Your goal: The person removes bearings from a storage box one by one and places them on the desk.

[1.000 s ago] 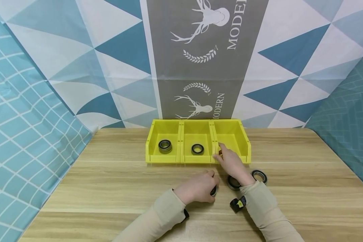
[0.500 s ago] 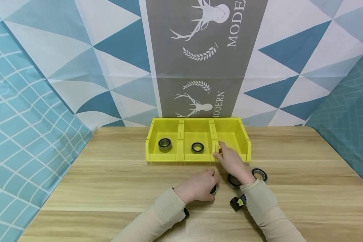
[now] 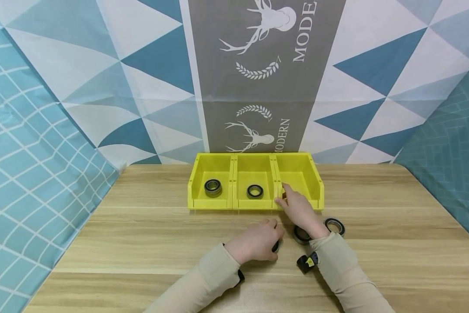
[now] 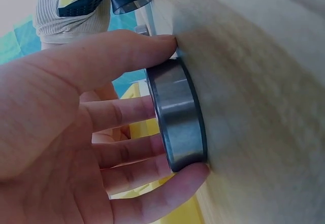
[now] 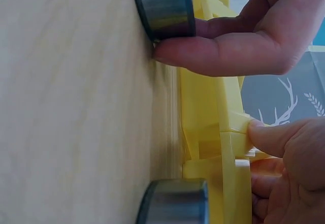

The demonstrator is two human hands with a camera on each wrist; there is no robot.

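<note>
The head view is bright and soft; the wrist views are dimmer.
Well in front of the yellow bins (image 3: 254, 204), the table (image 3: 140, 261) has a faint shine. Nearer the yellow bins, the metal ring (image 4: 179, 117) has pale streaks in the left wrist view, where the table looks fuzzy.

You're at what looks like a staged workstation; can't tell the building type. Wood-grain tabletop (image 3: 140, 243), creased deer/MODERN backdrop (image 3: 265, 87), tile-print sheet (image 3: 34, 165) left, herringbone sheet (image 3: 449, 130) right, yellow parts bins (image 3: 254, 204) holding bearings (image 3: 213, 193).
</note>
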